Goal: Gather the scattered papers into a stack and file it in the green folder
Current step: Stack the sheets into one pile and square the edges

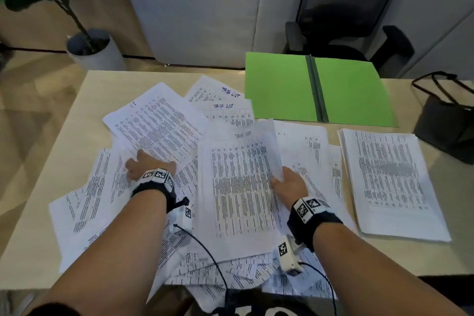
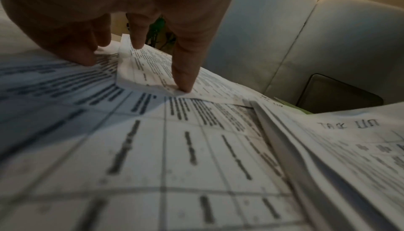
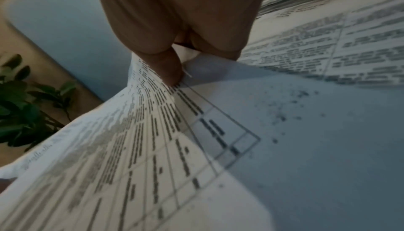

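Printed sheets lie scattered (image 1: pixel 84 202) over the pale table (image 1: pixel 64 120), and some overhang its near edge. The green folder (image 1: pixel 279 87) lies open at the back right. A squared paper stack (image 1: pixel 389 182) sits in front of it. My left hand (image 1: pixel 139 159) rests on the left pile, and its straight index finger (image 2: pixel 183 82) presses a sheet's corner (image 2: pixel 153 72). My right hand (image 1: pixel 278 179) pinches the right edge of a raised "task list" sheet (image 1: pixel 238 187), thumb (image 3: pixel 172 72) on top of that sheet (image 3: pixel 153 148).
A black bag (image 1: pixel 446 120) stands at the table's right edge beside the stack. A black office chair (image 1: pixel 346 33) is behind the folder. A potted plant (image 1: pixel 95 51) stands on the floor at the back left. Thin cables (image 1: pixel 205 251) trail from my wrists.
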